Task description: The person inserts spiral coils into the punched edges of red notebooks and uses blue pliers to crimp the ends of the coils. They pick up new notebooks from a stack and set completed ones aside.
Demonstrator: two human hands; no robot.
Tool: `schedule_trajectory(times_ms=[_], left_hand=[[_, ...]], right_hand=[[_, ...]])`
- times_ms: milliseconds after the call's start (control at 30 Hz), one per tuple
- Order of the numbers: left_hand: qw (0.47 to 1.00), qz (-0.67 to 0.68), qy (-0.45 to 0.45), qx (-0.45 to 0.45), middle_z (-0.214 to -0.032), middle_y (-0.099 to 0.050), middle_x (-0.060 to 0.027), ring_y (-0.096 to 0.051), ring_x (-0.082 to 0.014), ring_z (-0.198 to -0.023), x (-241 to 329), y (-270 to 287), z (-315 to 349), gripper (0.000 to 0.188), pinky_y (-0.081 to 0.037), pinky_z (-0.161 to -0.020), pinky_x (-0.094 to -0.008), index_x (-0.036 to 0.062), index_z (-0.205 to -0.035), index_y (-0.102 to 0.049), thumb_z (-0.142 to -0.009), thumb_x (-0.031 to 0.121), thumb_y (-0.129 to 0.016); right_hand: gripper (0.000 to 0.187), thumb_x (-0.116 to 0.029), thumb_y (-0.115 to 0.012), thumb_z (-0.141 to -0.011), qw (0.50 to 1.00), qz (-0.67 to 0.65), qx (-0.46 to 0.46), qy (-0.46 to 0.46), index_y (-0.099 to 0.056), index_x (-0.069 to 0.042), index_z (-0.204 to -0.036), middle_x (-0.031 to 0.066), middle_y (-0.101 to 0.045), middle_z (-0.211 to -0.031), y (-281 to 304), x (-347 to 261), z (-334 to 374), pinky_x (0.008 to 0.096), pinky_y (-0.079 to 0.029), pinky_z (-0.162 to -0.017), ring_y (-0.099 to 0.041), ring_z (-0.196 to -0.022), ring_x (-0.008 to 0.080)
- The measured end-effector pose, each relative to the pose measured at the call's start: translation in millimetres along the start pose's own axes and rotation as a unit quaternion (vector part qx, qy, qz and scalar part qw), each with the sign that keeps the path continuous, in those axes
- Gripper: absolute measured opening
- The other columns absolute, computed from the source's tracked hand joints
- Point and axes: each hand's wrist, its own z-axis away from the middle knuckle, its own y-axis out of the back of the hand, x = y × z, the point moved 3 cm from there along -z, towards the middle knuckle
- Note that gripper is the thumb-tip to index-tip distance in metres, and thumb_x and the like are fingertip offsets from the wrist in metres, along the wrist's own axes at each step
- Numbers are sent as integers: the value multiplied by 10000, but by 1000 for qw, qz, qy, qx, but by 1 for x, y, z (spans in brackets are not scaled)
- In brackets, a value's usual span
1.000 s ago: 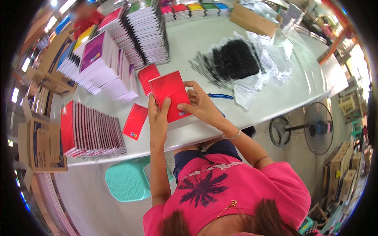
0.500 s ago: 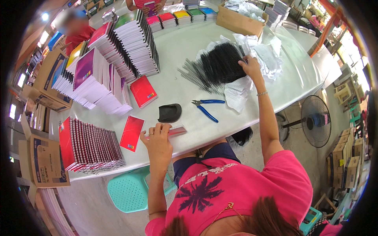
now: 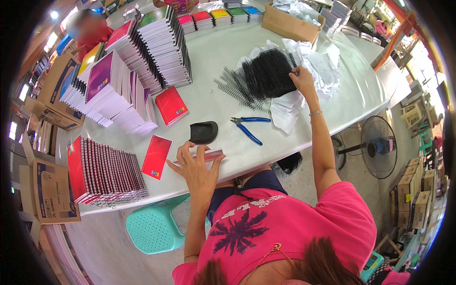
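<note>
My left hand [image 3: 195,166] is at the table's near edge, its fingers and thumb around a thin red-edged notebook [image 3: 213,155] that it partly covers. My right hand [image 3: 302,81] pinches the right end of a black spiral binding coil [image 3: 292,60] at the side of a thick pile of such coils [image 3: 268,76]. Looser coils [image 3: 237,90] fan out to the pile's left. Between the hands lie blue-handled cutting pliers [image 3: 251,128], jaws toward the left. A curved black pad [image 3: 204,132] sits just beyond my left hand. To its left is a flat red cover [image 3: 157,156].
Red spiral-bound notebooks [image 3: 107,171] lean in a row at the left, with tall notebook stacks [image 3: 161,47] behind. Crumpled white paper [image 3: 316,66] lies under the coils. A cardboard box [image 3: 292,23] stands at the back. A fan [image 3: 378,146] is right of the table; another person [image 3: 90,38] is far left.
My left hand has shifted slightly right along the notebook, and its thumb now shows on the near side. My right hand has stayed almost in place at the coil pile's edge.
</note>
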Motion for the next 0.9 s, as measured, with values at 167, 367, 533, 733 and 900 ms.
schedule_trajectory(times_ms=[167, 367, 533, 733, 900], left_hand=[[997, 53, 12, 60, -1226, -422, -68, -370, -303, -1272, 2, -13, -3, 532, -130, -1057, -726, 149, -971, -621, -677, 560, -789], [992, 68, 31, 101, -1235, -423, -82, -373, -318, -1273, -4, -17, 0, 553, -148, -1052, -704, 129, -935, -612, -637, 538, -835], [991, 60, 20, 117, -1210, -434, -67, -373, -310, -1260, -2, -25, -2, 482, -183, -1026, -708, 135, -901, -602, -659, 479, -837], [991, 41, 15, 128, -1160, -468, -37, -392, -295, -1213, -1, -27, -4, 446, -213, -1007, -690, 139, -899, -603, -687, 475, -805], [991, 39, 12, 130, -1130, -495, -18, -404, -282, -1184, -1, -28, -5, 431, -224, -993, -684, 145, -899, -596, -704, 483, -780]], right_hand=[[264, -218, -661, -864, 994, -39, 94, -38, -660, 22, -974, 218, -681, -880, 12, -3, 6, 413, -511, -779, -667, -835, 358], [291, -201, -706, -892, 930, -364, 24, -36, -669, 1, -1099, 30, -647, -876, 33, -56, 31, 250, -482, -718, -584, -776, 102], [258, -143, -685, -914, 834, -541, -97, -55, -655, 5, -1124, 18, -637, -935, 42, -97, 67, 230, -469, -773, -577, -832, 90], [209, -102, -654, -901, 824, -397, -404, 5, -610, -21, -1088, 51, -643, -892, 9, -164, 132, 260, -481, -791, -601, -795, 116], [192, -88, -639, -889, 860, -298, -407, 81, -641, -6, -1063, 74, -677, -967, -16, -176, 163, 303, -473, -781, -596, -831, 168]])
